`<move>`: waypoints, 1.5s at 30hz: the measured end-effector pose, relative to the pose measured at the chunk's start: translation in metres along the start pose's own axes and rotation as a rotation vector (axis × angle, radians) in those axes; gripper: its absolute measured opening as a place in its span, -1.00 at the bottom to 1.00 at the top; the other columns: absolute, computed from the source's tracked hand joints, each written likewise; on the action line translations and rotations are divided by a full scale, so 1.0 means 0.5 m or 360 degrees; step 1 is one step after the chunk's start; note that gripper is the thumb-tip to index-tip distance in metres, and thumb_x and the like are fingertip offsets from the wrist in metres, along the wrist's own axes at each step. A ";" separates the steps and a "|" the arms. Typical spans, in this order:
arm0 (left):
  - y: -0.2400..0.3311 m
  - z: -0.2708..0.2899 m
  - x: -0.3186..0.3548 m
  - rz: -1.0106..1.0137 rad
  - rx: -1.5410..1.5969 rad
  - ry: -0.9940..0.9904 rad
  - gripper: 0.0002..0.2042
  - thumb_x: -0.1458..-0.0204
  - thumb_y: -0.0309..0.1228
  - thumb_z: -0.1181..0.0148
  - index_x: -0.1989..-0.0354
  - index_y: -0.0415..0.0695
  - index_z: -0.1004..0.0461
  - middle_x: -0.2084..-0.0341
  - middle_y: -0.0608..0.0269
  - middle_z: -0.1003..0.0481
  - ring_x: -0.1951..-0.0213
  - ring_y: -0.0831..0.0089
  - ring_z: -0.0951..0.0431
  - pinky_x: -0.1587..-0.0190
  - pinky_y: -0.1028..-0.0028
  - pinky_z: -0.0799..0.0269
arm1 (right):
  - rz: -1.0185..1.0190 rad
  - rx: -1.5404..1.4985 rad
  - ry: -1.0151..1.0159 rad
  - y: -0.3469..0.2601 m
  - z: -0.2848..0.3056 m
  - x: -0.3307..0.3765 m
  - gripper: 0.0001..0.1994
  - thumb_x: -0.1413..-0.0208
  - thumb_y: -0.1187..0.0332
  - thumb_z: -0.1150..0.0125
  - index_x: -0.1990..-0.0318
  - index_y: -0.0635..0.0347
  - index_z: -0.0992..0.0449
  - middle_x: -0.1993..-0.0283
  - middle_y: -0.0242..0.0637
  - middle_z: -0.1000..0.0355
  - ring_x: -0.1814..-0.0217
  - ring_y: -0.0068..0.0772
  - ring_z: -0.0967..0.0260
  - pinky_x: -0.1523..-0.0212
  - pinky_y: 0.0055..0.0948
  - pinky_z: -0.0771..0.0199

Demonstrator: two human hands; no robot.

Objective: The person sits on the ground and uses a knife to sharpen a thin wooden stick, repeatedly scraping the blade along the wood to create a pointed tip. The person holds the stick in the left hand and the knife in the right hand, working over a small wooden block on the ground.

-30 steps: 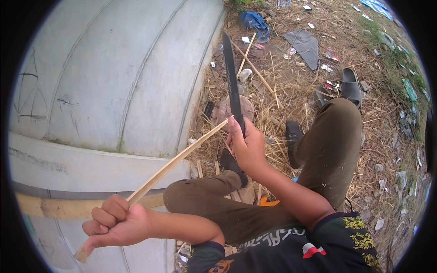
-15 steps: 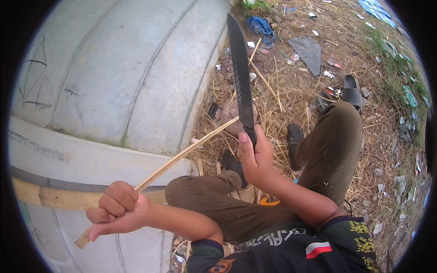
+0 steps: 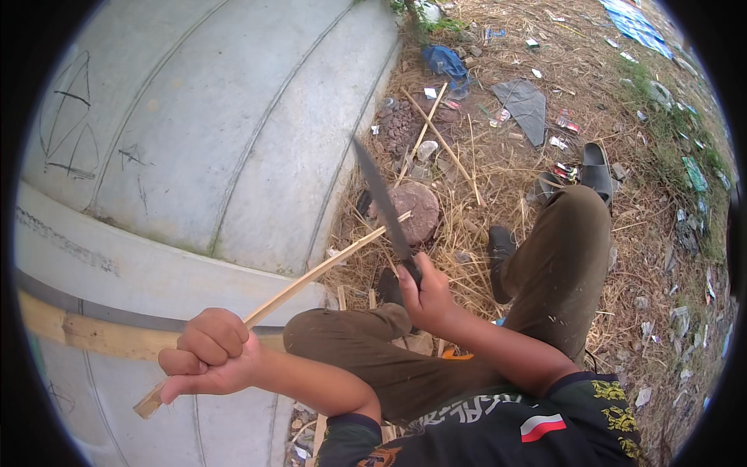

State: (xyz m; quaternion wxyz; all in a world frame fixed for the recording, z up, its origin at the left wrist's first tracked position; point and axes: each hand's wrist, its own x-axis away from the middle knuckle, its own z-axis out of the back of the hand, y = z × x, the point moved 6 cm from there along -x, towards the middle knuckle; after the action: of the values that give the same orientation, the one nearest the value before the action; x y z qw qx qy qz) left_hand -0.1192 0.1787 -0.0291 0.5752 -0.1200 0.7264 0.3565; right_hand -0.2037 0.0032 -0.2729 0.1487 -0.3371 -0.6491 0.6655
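My left hand (image 3: 212, 352) is closed around the near end of a long pale strip of split bamboo (image 3: 311, 274). The strip slants up and away to the right. Its far tip lies over a round reddish-brown block (image 3: 424, 208) on the ground; I cannot tell whether they touch. In my right hand (image 3: 428, 297) is the handle of a machete (image 3: 380, 194) with a long dark blade, pointing up and to the left. Near its far end, the strip is crossed by the blade in this view; contact between the two is unclear.
A grey concrete wall (image 3: 257, 117) fills the left, with a bamboo pole (image 3: 101, 335) along it. Beyond the block lie crossed sticks (image 3: 436, 132) and a blue plastic bag (image 3: 445, 61). Sandals (image 3: 595, 171) stand past my right knee, among dry straw and scattered litter.
The machete has come down and its blade has tilted left, from nearly upright to across the strip's far end. My right hand has lowered slightly. The left hand keeps its hold, shifted slightly.
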 end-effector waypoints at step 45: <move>-0.004 -0.026 0.002 0.0309 0.0837 -0.0793 -0.39 -0.22 0.10 -0.11 0.68 -0.21 -0.36 0.91 0.48 -0.09 0.89 0.62 0.04 0.81 0.60 0.22 | -0.0182 -0.0644 0.0007 -0.002 0.019 -0.047 -0.43 -0.41 -0.13 0.24 0.42 0.21 -0.36 0.63 -0.43 -0.21 0.66 -0.60 -0.11 0.62 -0.48 -0.14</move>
State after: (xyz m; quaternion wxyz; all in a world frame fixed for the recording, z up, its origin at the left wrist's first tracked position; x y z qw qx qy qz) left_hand -0.1283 0.1689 -0.0298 0.7091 0.1917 0.6388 0.2289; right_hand -0.1931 -0.0189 -0.2665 0.1170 -0.3241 -0.7873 0.5113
